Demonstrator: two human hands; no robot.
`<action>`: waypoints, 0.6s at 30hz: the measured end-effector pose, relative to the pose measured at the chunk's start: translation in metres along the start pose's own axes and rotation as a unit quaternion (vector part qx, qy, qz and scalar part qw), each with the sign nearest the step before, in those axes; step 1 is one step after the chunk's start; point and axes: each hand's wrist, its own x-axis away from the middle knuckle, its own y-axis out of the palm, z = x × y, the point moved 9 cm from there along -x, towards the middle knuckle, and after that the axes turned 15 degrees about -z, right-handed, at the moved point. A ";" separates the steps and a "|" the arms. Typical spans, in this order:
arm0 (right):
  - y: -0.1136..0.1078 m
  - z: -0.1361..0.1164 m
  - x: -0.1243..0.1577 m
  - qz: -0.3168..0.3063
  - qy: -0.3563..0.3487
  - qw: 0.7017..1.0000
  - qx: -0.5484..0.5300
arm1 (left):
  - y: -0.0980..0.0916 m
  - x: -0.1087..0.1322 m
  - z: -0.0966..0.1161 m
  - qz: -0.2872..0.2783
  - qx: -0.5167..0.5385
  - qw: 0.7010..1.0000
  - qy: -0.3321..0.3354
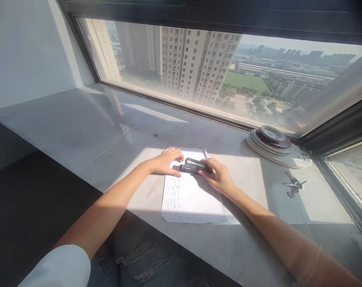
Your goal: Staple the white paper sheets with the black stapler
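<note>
A sheet of white paper (190, 197) with printed lines lies on the grey stone windowsill (88, 131). A black stapler (193, 165) rests over its upper part. My right hand (218, 177) has its fingers closed round the stapler's right end. My left hand (166, 162) lies on the paper's upper left corner, fingers curled and pressing the sheet, its thumb touching the stapler's left end. A pale pen-like object (205, 153) lies just beyond the stapler.
A stack of round plates (272, 143) stands at the right, below the window (199, 67). A small metal item (294, 186) lies near it. My knees in torn jeans (145, 255) are under the sill's front edge.
</note>
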 end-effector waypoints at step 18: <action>-0.005 0.040 -0.009 -0.008 0.078 0.977 -0.199 | -0.008 0.006 -0.010 0.033 0.095 0.994 -0.040</action>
